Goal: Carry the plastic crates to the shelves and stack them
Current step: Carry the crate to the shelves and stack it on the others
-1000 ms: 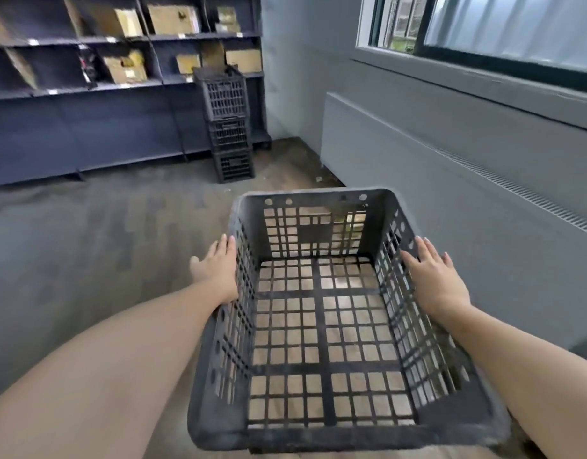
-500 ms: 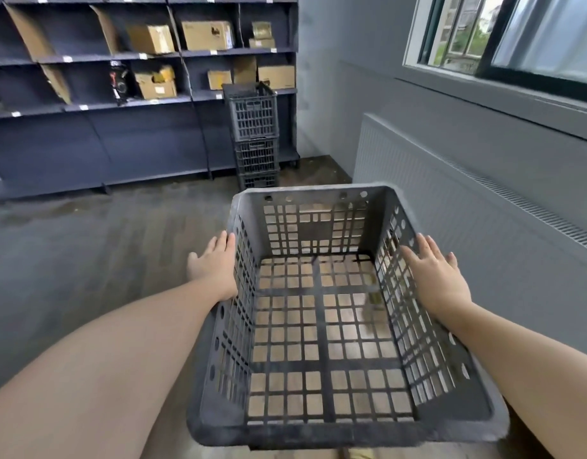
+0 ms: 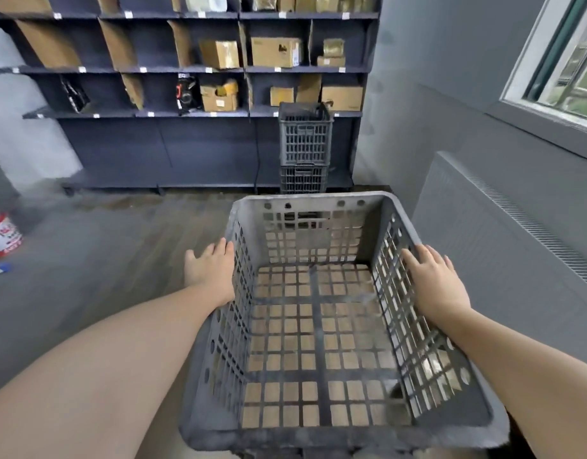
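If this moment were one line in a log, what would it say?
phase: carrying | crate: empty, held at both sides | left hand: left wall | right hand: right wall | stack: ahead by shelves

The crate [image 3: 318, 326] is matt grey plastic, scuffed and dusty. The floor [image 3: 103, 253] looks like dull wood planks. Boxes [image 3: 275, 52] are plain cardboard.

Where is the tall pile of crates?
In the head view, the stack of crates stands on the floor at the right end of the shelves, straight ahead beyond the carried crate.
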